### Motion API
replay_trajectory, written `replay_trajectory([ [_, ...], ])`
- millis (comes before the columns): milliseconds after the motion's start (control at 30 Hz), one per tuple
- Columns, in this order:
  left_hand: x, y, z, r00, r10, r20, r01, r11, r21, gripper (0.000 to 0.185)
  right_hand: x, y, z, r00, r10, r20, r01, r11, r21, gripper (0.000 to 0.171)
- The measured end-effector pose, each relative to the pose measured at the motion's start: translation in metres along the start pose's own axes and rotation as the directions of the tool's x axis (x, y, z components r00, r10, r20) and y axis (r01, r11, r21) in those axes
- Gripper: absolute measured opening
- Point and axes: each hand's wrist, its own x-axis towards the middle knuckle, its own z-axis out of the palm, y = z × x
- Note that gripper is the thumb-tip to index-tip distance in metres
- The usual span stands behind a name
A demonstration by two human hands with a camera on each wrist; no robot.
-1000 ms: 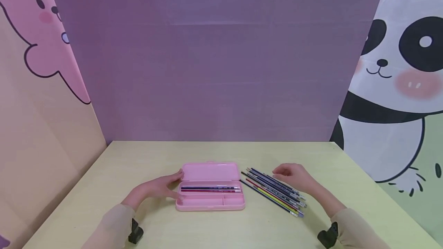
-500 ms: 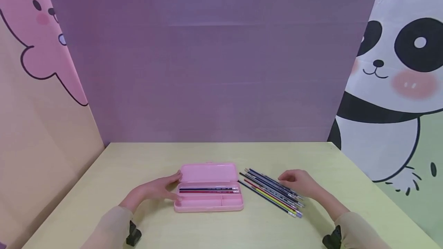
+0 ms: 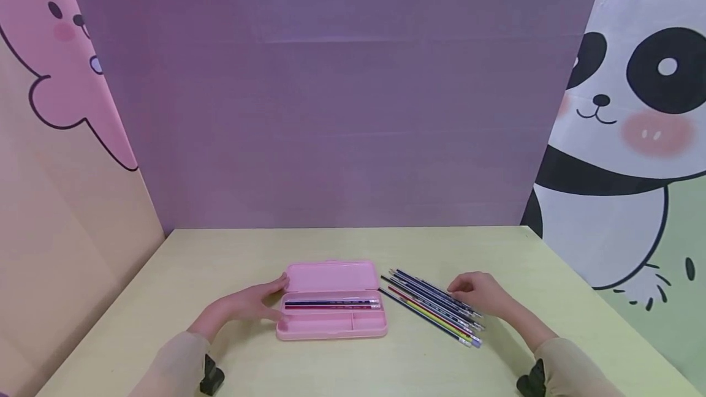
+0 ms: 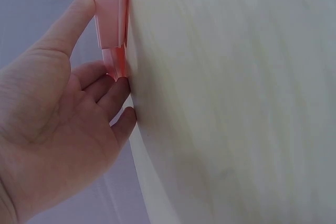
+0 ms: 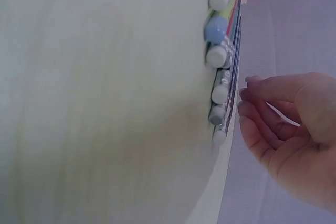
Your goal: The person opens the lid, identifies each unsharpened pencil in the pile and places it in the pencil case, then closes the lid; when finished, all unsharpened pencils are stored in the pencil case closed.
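Note:
An open pink pencil case (image 3: 331,323) lies on the pale yellow table (image 3: 220,256), its lid (image 3: 330,276) folded back. Two pencils (image 3: 331,304) lie in its long compartment. My left hand (image 3: 277,300) rests against the case's left end, thumb at the lid's corner and fingers touching the tray's edge; the left wrist view shows the same case end (image 4: 110,14) against relaxed fingers (image 4: 118,90). To the right lies a loose row of several pencils (image 3: 425,305). My right hand (image 3: 456,291) hovers over their far side with lightly curved fingers, holding nothing. Their eraser ends (image 5: 220,56) sit just beside its fingertips (image 5: 244,106).
A purple backdrop (image 3: 331,109) closes the table's far edge, with cartoon panels on the left (image 3: 66,109) and right (image 3: 634,139). Bare tabletop lies behind the case and in front of both hands. Black wrist mounts (image 3: 212,378) sit near the front edge.
My right hand has come down and slightly nearer, settling over the row of loose pencils. The left hand and the case have stayed put.

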Motion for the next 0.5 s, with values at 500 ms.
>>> replay_trajectory([
  [500, 0.0023, -0.0034, 0.0021, 1.0, -0.023, -0.013, 0.023, 1.0, -0.003, 0.1, 0.001, 0.0, -0.0008, 0.999, -0.018, 0.036, 0.019, 0.999, -0.026, 0.008],
])
